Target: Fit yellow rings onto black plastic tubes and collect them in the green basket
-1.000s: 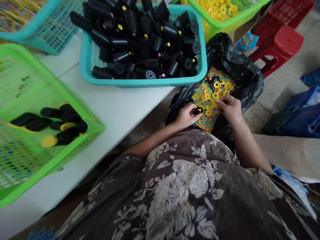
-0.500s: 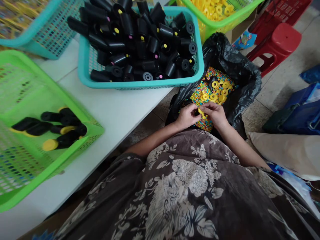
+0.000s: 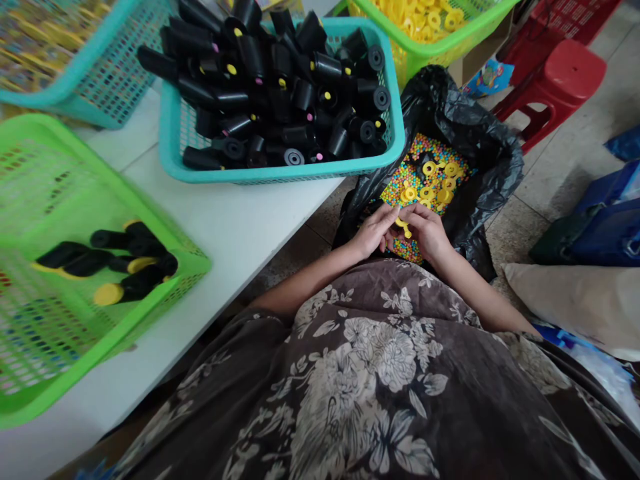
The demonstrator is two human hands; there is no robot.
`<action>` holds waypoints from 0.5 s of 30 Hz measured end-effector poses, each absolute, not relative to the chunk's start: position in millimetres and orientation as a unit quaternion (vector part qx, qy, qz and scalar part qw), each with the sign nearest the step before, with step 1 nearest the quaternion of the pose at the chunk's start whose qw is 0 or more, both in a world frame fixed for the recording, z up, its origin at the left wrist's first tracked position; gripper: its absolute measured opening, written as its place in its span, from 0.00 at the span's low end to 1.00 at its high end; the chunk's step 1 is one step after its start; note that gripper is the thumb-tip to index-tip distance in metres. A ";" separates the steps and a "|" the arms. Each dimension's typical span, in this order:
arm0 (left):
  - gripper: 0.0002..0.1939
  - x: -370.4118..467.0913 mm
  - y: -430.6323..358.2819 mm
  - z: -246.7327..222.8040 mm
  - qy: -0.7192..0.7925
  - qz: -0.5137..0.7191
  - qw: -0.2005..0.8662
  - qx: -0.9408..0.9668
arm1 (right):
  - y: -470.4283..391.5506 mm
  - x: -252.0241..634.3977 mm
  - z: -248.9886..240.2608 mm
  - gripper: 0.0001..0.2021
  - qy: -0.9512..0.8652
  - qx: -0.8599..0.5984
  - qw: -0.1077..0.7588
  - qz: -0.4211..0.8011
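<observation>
Over a bag of beads, my left hand (image 3: 373,231) and my right hand (image 3: 426,230) meet at the fingertips. Between them shows a yellow plastic cap (image 3: 405,230) with a small tab, pinched by my right fingers. My left fingers are curled in beside the cap; what lies inside them is hidden. Below is a black plastic bag (image 3: 500,150), its mouth spread wide. Small multicoloured beads (image 3: 423,148) fill its bottom. Several yellow ring-shaped caps (image 3: 451,169) lie loose on the beads, just beyond my hands.
On the white table (image 3: 240,220) at left stands a teal basket (image 3: 280,175) heaped with black tubes (image 3: 300,93). Nearer, a green basket (image 3: 150,320) holds several black tubes with yellow caps. Another green basket (image 3: 440,48) contains yellow parts. A red stool (image 3: 573,67) stands at right.
My left fingers have closed in toward the right hand, over the yellow cap, and the cap's tab points more downward. The view has shifted slightly.
</observation>
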State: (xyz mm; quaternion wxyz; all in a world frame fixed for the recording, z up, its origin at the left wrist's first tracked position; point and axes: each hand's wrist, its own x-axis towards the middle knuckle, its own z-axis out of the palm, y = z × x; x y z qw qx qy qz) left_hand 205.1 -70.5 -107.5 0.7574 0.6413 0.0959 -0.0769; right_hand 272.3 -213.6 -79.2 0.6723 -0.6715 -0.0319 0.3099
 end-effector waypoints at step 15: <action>0.33 206.0 -93.9 -120.2 0.090 0.077 0.717 0.686 | -204.8 263.3 -85.6 0.22 0.061 -0.646 0.715 0.259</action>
